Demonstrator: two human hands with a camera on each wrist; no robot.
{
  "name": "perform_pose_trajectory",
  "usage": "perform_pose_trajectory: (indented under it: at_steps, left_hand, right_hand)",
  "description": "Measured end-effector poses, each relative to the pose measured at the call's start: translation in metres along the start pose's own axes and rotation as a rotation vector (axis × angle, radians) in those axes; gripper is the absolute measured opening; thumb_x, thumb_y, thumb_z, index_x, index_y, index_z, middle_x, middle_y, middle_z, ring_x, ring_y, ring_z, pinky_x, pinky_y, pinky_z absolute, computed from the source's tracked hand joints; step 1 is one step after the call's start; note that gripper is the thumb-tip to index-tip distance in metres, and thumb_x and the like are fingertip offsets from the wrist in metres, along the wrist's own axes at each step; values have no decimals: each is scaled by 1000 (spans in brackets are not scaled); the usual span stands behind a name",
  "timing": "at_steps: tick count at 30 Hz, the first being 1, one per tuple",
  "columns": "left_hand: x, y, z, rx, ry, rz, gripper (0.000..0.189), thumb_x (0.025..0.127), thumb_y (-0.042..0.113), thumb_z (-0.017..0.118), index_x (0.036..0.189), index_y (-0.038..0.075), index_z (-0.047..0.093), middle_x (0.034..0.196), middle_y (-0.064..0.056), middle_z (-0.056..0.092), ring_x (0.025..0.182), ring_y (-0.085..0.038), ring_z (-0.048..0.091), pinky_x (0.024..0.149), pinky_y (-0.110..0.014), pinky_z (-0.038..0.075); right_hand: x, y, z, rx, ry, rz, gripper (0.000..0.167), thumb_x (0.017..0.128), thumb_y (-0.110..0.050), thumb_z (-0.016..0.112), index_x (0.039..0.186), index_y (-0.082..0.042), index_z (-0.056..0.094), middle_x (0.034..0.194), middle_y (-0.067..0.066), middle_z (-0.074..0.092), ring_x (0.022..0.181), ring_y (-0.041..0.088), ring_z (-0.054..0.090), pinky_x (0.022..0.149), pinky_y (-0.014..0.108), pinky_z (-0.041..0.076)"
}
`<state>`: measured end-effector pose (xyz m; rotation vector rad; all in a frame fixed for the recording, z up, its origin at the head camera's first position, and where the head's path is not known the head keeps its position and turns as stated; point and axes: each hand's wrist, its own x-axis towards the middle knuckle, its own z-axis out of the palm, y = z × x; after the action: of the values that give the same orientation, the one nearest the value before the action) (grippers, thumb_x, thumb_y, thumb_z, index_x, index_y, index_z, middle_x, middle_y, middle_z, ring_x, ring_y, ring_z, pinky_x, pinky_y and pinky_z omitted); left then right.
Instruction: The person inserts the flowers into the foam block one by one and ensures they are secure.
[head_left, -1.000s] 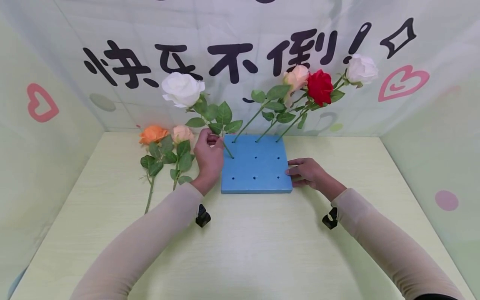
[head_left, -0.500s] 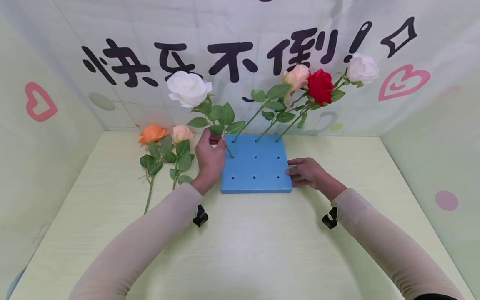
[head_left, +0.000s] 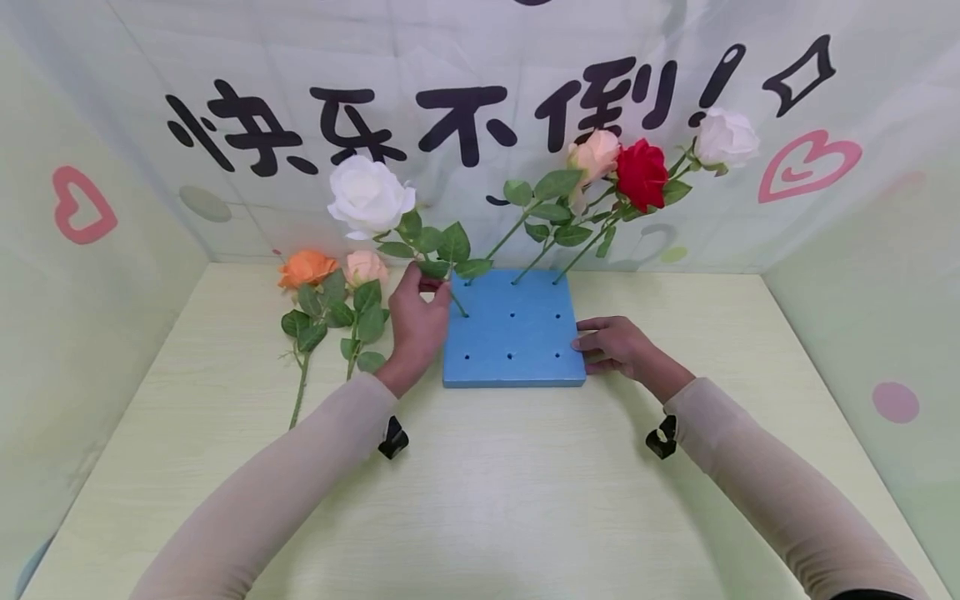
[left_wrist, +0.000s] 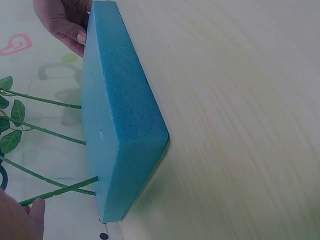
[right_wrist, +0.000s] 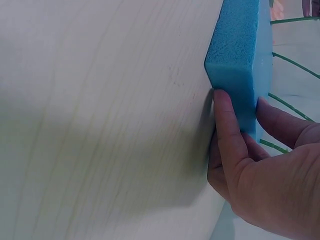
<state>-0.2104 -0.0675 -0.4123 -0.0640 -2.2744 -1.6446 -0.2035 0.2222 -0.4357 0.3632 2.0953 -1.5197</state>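
My left hand (head_left: 416,325) pinches the green stem of a white rose (head_left: 369,197) just under its leaves. That stem's lower end stands in the left hole of the middle row of a blue foam block (head_left: 517,337), and the bloom leans to the left. In the left wrist view, the rose stem (left_wrist: 62,190) enters the block's face at a slant, thumb and fingers close to it. My right hand (head_left: 618,346) holds the block's right edge. Seen from the right wrist, the thumb (right_wrist: 282,120) lies on the top face and the fingers (right_wrist: 230,125) along the side.
Three roses stand in the back row of holes: peach (head_left: 595,156), red (head_left: 641,175) and pale white (head_left: 725,137), all leaning right. An orange rose (head_left: 307,268) and a peach rose (head_left: 367,268) lie on the table left of my left hand. A printed backdrop (head_left: 465,50) rises behind.
The white rose first tipped a little right, then swung back left with its bloom lower. My left wrist has shifted slightly left. The right hand and the block stay put.
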Motion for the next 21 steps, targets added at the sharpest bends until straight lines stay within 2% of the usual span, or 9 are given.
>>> perform_pose_trajectory:
  at_steps: [4, 11, 21]
  left_hand:
    - [1, -1, -2, -5, -11, -6, 14, 96, 9, 59, 108, 4, 58, 100, -11, 61, 98, -24, 57, 77, -38, 50]
    - [4, 1, -2, 42, -31, -7, 13, 96, 11, 60, 107, 4, 58, 97, -10, 62, 96, -25, 59, 67, -35, 51]
    - [8, 3, 5, 94, -31, 50, 13, 95, 6, 61, 107, 2, 61, 97, -12, 65, 95, -26, 60, 78, -38, 53]
  right_hand:
    - [0, 0, 0, -1, -1, 0, 56, 95, -7, 61, 147, 0, 40, 125, 23, 60, 89, 17, 66, 83, 37, 59]
    - [2, 1, 1, 2, -4, -2, 56, 96, -8, 61, 147, -1, 39, 124, 22, 60, 89, 17, 65, 84, 37, 58]
    - [3, 2, -1, 14, -1, -7, 57, 95, -7, 62, 147, -1, 40, 119, 20, 62, 86, 16, 66, 79, 35, 59]
